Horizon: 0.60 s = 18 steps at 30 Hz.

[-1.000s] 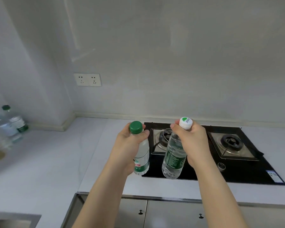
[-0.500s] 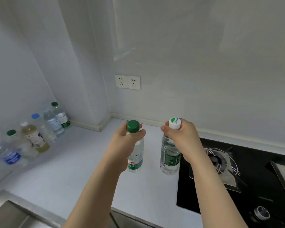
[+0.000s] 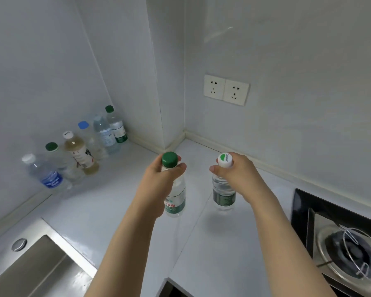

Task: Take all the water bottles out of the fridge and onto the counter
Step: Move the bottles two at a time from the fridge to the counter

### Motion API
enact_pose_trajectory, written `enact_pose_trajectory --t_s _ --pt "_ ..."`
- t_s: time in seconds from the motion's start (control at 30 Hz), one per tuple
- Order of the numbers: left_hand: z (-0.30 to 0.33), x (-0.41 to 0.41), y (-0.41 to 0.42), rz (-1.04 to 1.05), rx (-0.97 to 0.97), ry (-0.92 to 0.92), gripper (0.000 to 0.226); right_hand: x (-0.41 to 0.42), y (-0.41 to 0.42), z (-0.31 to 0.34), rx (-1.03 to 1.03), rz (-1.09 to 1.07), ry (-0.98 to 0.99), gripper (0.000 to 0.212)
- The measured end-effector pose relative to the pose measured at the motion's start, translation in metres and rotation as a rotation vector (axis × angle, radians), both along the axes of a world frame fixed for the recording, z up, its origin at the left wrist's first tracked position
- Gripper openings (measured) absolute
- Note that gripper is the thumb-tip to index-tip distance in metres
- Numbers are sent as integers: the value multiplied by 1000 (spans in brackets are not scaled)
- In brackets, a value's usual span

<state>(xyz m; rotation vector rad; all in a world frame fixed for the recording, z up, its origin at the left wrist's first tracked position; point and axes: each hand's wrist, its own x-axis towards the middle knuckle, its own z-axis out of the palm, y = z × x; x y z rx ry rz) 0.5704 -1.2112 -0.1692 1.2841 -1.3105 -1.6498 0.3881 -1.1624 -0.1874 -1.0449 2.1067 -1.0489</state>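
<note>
My left hand [image 3: 159, 185] grips the neck of a clear water bottle with a green cap [image 3: 175, 202], held upright just above the white counter [image 3: 120, 202]. My right hand [image 3: 238, 174] grips the neck of a second clear bottle with a white cap [image 3: 223, 194], also upright, slightly farther right. A row of several bottles [image 3: 79, 153] stands on the counter along the left wall, from a blue-labelled one [image 3: 45, 172] to a green-capped one [image 3: 116, 125] in the corner.
A steel sink [image 3: 30, 266] lies at the lower left. A black gas hob [image 3: 338, 243] with a wire pan support sits at the right. A double wall socket [image 3: 225, 90] is above the counter corner.
The view has swung left from the hob toward the counter corner. Both hands have carried their bottles leftward over the white counter, and the row of bottles has come fully into view.
</note>
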Motion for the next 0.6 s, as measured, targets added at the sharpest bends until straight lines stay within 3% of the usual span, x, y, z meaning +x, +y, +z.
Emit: enact_pose_trajectory --t_s 0.33,0.6 --pt "-46 82 -147 161 12 -32 13 81 -164 -37 139 207 35 31" --pt "-87 123 -235 266 -47 -31 13 125 -283 -61 45 273 -182 34"
